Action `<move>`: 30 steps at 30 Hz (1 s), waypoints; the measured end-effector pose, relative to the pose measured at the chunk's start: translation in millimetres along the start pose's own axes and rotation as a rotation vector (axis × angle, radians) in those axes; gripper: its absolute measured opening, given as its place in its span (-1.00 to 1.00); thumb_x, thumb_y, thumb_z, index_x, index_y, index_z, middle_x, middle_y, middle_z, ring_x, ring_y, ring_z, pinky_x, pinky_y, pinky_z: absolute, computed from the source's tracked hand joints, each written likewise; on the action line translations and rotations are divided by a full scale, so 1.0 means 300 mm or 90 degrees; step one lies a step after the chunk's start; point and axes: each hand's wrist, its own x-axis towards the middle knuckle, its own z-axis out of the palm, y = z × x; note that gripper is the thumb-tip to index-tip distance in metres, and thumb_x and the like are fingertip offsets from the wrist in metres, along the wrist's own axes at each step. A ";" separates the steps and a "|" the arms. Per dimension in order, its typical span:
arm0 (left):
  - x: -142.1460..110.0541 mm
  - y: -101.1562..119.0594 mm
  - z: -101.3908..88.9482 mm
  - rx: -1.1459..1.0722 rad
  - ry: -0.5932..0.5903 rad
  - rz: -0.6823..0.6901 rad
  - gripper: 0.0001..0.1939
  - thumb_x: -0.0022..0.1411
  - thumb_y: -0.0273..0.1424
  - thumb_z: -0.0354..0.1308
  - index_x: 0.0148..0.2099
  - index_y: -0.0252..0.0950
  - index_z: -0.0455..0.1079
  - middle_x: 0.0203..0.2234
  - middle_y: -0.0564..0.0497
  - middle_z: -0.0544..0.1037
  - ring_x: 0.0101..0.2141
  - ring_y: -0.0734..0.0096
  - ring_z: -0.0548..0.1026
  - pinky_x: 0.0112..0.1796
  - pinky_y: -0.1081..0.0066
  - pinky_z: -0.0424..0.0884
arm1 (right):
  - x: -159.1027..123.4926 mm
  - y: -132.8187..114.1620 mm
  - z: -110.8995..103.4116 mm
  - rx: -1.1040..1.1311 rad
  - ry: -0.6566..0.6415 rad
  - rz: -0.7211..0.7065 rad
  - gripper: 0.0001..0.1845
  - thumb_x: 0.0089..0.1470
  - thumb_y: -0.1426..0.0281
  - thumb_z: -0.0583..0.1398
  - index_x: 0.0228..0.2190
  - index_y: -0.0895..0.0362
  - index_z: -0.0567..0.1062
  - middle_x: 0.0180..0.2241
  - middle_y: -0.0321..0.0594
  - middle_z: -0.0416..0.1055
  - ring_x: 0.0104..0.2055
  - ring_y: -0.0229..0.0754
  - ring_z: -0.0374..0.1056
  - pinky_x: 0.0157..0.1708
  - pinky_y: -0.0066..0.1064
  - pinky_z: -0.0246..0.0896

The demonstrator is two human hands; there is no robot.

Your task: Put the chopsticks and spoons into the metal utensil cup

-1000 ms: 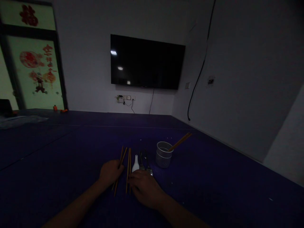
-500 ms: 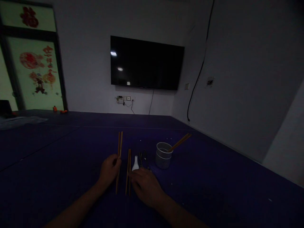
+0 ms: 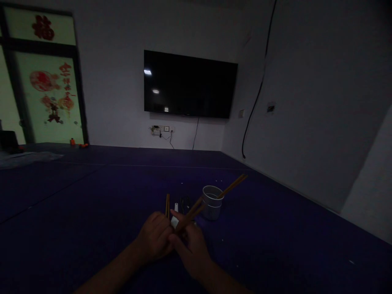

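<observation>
My left hand (image 3: 154, 241) and my right hand (image 3: 190, 245) meet low in the middle of the view, both closed around a pair of wooden chopsticks (image 3: 191, 213) that slant up to the right toward a small grey metal cup (image 3: 212, 201). The cup stands on the dark purple floor mat (image 3: 92, 204) and holds other chopsticks (image 3: 232, 185) leaning out to the right. Another pair of chopsticks (image 3: 167, 204) lies on the mat just beyond my left hand. A white spoon (image 3: 175, 218) and dark utensils (image 3: 184, 203) lie beside them, partly hidden by my fingers.
A black television (image 3: 190, 85) hangs on the white wall ahead, with a socket strip (image 3: 161, 129) and cables below. A glass door with red decorations (image 3: 49, 92) is at the left. A white wall (image 3: 321, 122) runs along the right side of the mat.
My left hand lifted its chopsticks off the mat and swung them right; my right hand rose to meet it. Both hands now grip the pair, tilted toward the cup.
</observation>
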 end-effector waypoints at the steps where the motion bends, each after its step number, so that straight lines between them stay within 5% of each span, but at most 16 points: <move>1: 0.004 0.007 0.002 0.001 0.014 0.022 -0.76 0.23 -0.47 -0.10 -0.50 -0.25 0.21 -0.66 0.04 0.32 -0.56 0.42 0.24 -0.46 0.37 0.21 | -0.001 -0.006 0.002 0.018 0.011 0.008 -0.54 0.13 0.08 0.08 -0.05 0.08 0.40 -0.31 -0.19 0.44 -0.28 -0.14 0.35 -0.28 -0.36 0.26; 9: 0.015 0.029 0.012 0.010 0.026 0.028 -0.87 0.17 -0.54 -0.03 -0.42 -0.28 0.25 -0.61 0.06 0.37 -0.56 0.45 0.27 -0.41 0.36 0.27 | 0.012 -0.020 0.008 0.079 0.051 0.051 -0.65 0.21 0.19 -0.02 -0.39 0.12 0.45 -0.45 -0.25 0.40 -0.38 -0.22 0.32 -0.36 -0.42 0.18; 15: 0.002 0.006 0.009 -0.036 -0.061 -0.012 -0.73 0.27 -0.38 -0.14 -0.46 -0.27 0.23 -0.59 0.03 0.34 -0.52 0.40 0.27 -0.41 0.34 0.24 | 0.017 -0.017 -0.010 0.107 0.135 0.044 -0.57 0.19 0.10 -0.05 -0.55 0.10 0.30 -0.61 -0.37 0.20 -0.53 -0.28 0.17 -0.51 -0.48 0.07; 23: -0.029 -0.004 0.034 -0.102 -0.180 -0.085 -0.64 0.34 -0.28 -0.23 -0.39 -0.29 0.27 -0.51 -0.02 0.39 -0.47 0.38 0.28 -0.38 0.32 0.22 | 0.033 -0.006 -0.089 -0.075 0.219 -0.063 -0.49 0.24 0.13 -0.16 -0.63 0.10 0.23 -0.71 -0.37 0.18 -0.65 -0.30 0.15 -0.62 -0.48 -0.06; 30: -0.045 -0.031 0.056 -0.140 -0.298 -0.266 -0.66 0.34 -0.29 -0.21 -0.37 -0.27 0.30 -0.43 -0.03 0.42 -0.37 0.34 0.35 -0.34 0.34 0.25 | 0.054 -0.006 -0.094 -0.272 0.161 -0.090 -0.42 0.25 0.15 -0.17 -0.66 0.13 0.31 -0.73 -0.30 0.24 -0.67 -0.30 0.22 -0.61 -0.47 -0.08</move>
